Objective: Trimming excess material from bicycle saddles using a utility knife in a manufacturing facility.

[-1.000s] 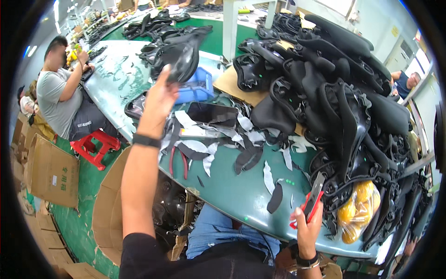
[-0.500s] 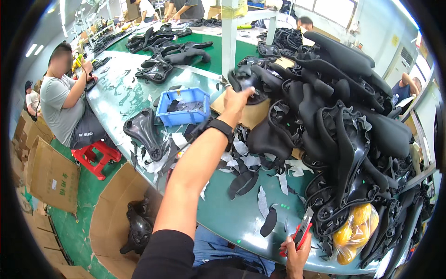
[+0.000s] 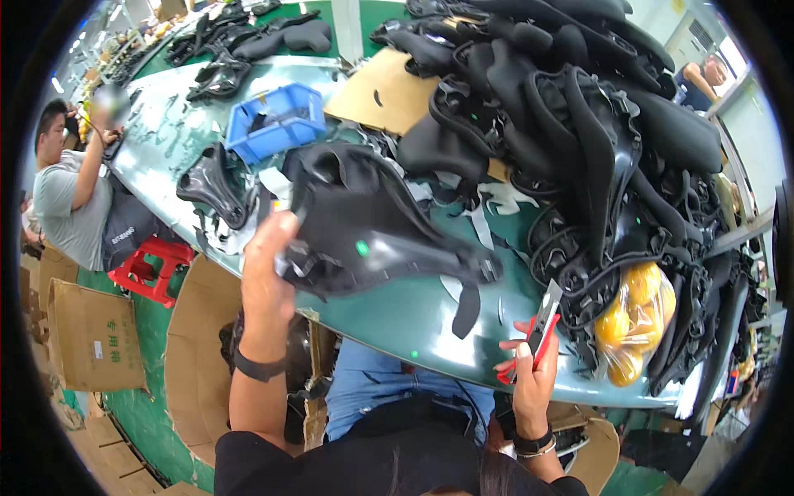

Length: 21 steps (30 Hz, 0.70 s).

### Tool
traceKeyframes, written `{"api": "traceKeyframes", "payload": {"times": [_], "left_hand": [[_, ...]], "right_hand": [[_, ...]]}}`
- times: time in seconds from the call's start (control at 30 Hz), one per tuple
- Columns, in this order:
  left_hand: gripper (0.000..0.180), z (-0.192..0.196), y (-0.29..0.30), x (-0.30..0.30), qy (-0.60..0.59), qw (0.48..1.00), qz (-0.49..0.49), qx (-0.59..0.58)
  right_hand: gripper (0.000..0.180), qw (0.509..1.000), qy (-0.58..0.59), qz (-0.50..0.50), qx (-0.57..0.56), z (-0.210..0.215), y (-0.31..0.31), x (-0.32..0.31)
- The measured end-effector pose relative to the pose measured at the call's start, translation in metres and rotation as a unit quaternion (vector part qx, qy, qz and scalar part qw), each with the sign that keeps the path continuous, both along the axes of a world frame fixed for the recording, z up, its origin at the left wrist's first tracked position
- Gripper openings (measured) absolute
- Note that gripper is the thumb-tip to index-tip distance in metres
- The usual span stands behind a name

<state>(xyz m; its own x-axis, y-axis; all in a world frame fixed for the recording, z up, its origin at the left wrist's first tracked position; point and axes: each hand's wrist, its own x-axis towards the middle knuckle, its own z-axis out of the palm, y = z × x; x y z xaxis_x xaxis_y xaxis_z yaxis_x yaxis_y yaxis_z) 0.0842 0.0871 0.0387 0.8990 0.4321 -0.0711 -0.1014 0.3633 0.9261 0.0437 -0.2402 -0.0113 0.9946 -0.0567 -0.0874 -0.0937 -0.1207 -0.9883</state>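
A black bicycle saddle (image 3: pixel 364 223) hangs over the near part of the table, its narrow nose pointing right and its inner side with a folded cover edge facing up. My left hand (image 3: pixel 266 277) grips it by the wide left end; that hand is slightly blurred. In my right hand (image 3: pixel 533 376), at the table's front edge, is a red utility knife (image 3: pixel 542 335) with its blade out, pointing up and away from the saddle. Just below the saddle's nose lies a dark strip of scrap (image 3: pixel 466 311).
A large pile of black saddles (image 3: pixel 571 124) fills the right side. A bag of yellow round things (image 3: pixel 633 322) sits by it. A blue bin (image 3: pixel 277 124), a black saddle shell (image 3: pixel 215 186) and cardboard (image 3: pixel 385 91) lie farther left. Cardboard boxes (image 3: pixel 194 364) stand below; a seated person (image 3: pixel 70 186) works at left.
My left hand has drawn back from the far pile, bringing a saddle close over the table. My right hand keeps the knife near the front edge. The view has tilted down.
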Motion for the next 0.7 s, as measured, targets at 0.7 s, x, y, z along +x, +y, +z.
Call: {"api": "traceKeyframes", "payload": {"times": [0.7], "left_hand": [[0.055,-0.058,-0.059,-0.029,-0.099,0.743,-0.186,0.636]], "right_hand": [[0.054,0.787,-0.104,0.305,-0.526,0.032,0.009,0.001]]}}
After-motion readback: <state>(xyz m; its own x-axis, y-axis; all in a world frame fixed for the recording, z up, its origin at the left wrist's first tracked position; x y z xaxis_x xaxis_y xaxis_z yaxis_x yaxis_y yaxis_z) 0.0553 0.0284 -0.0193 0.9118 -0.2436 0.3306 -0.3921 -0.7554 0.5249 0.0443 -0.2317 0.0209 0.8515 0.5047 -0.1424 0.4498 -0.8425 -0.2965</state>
